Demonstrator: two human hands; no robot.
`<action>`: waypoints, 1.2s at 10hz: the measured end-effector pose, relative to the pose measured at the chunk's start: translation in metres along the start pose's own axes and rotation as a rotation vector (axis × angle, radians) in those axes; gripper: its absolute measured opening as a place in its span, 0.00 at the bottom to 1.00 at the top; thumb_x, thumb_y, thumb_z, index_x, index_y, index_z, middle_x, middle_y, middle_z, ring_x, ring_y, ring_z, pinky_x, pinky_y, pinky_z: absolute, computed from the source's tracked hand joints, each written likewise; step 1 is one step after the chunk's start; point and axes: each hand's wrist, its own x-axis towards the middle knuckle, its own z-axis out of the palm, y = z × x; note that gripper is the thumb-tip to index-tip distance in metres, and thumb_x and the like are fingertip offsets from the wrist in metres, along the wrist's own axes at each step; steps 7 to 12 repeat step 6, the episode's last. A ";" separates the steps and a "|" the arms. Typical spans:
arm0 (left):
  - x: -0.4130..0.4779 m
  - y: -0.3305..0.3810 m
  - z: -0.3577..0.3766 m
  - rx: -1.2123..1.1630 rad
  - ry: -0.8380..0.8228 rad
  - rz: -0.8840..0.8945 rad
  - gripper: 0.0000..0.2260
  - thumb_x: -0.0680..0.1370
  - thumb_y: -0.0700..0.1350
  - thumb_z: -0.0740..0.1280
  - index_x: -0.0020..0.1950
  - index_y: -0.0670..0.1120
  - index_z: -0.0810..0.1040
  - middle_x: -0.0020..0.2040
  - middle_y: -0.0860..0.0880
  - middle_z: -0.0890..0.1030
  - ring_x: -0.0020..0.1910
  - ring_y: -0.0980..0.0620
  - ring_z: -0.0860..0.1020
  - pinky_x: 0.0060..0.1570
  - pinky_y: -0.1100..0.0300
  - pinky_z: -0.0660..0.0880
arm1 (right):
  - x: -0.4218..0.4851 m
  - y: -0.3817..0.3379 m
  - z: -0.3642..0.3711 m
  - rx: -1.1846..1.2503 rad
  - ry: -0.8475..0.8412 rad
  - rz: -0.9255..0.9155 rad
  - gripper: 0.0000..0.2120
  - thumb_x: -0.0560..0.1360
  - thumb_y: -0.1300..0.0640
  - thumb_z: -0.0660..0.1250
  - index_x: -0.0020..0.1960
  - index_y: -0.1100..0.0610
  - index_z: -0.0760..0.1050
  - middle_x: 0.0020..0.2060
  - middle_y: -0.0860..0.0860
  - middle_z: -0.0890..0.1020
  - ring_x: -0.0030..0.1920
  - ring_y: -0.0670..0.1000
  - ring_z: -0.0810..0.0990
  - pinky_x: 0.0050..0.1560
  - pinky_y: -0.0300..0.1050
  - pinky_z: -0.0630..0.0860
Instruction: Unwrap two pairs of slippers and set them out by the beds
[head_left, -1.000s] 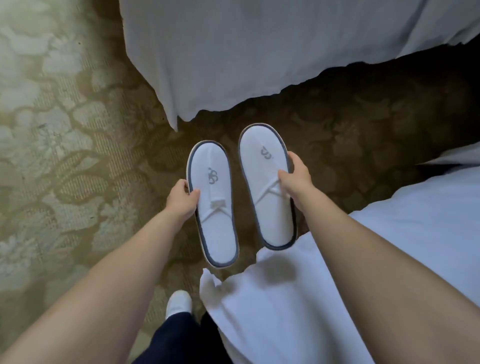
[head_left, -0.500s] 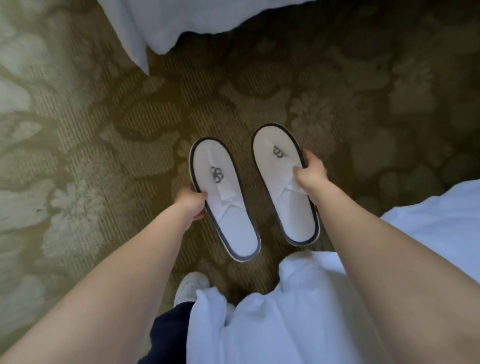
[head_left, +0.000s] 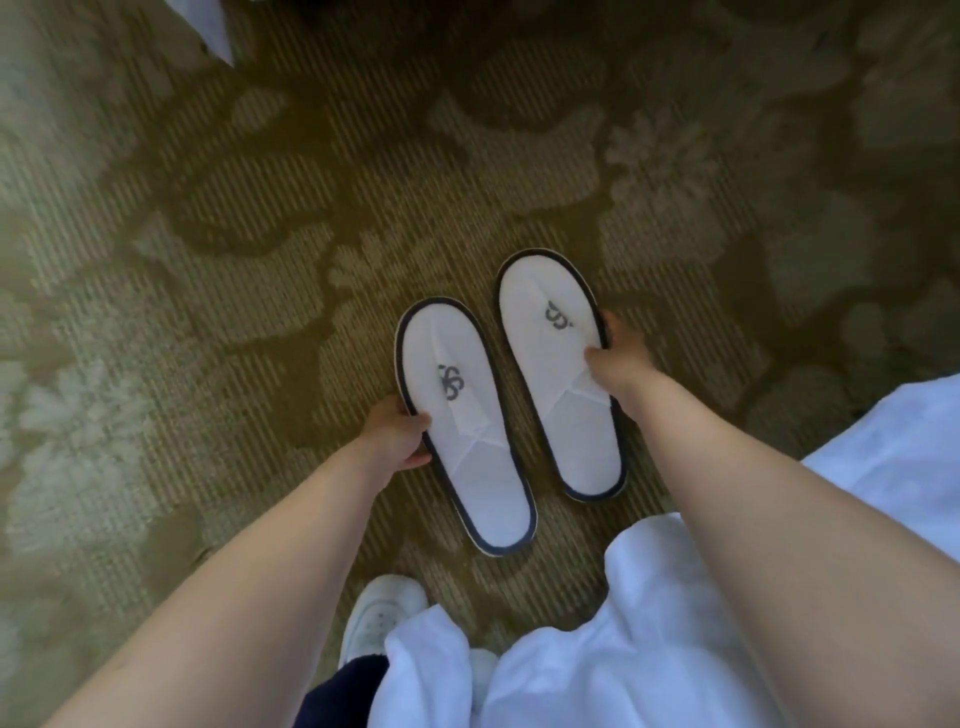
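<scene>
Two flat white slippers with dark trim and a dark logo are held side by side low over the patterned carpet, toes pointing away from me. My left hand (head_left: 397, 436) grips the outer edge of the left slipper (head_left: 465, 431). My right hand (head_left: 618, 358) pinches the outer edge of the right slipper (head_left: 558, 374) near its folded strap. Both slippers lie sole down and flattened; I cannot tell whether they touch the carpet.
White bedding (head_left: 597, 649) of the near bed fills the lower right. A corner of another bed's white sheet (head_left: 208, 26) shows at the top left. My white shoe (head_left: 382, 616) and dark trouser leg stand just below the slippers. The green-brown floral carpet (head_left: 208, 234) spreads all around.
Both hands have lowered the slippers toward the carpet. The view has tipped down, so the far bed has slid almost out of the top of the frame.
</scene>
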 end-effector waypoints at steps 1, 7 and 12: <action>0.003 0.007 0.001 0.027 0.045 -0.012 0.19 0.80 0.40 0.61 0.70 0.39 0.67 0.67 0.39 0.73 0.62 0.42 0.76 0.46 0.58 0.77 | 0.001 -0.002 0.005 -0.044 0.010 0.055 0.30 0.78 0.63 0.55 0.78 0.53 0.51 0.75 0.55 0.63 0.73 0.58 0.64 0.74 0.55 0.61; -0.159 0.074 -0.020 0.861 -0.113 0.343 0.20 0.80 0.48 0.57 0.71 0.42 0.68 0.67 0.42 0.74 0.64 0.45 0.74 0.60 0.55 0.72 | -0.134 -0.057 -0.072 -0.174 -0.103 0.018 0.21 0.79 0.57 0.57 0.72 0.58 0.65 0.67 0.58 0.73 0.64 0.58 0.73 0.65 0.52 0.72; -0.159 0.074 -0.020 0.861 -0.113 0.343 0.20 0.80 0.48 0.57 0.71 0.42 0.68 0.67 0.42 0.74 0.64 0.45 0.74 0.60 0.55 0.72 | -0.134 -0.057 -0.072 -0.174 -0.103 0.018 0.21 0.79 0.57 0.57 0.72 0.58 0.65 0.67 0.58 0.73 0.64 0.58 0.73 0.65 0.52 0.72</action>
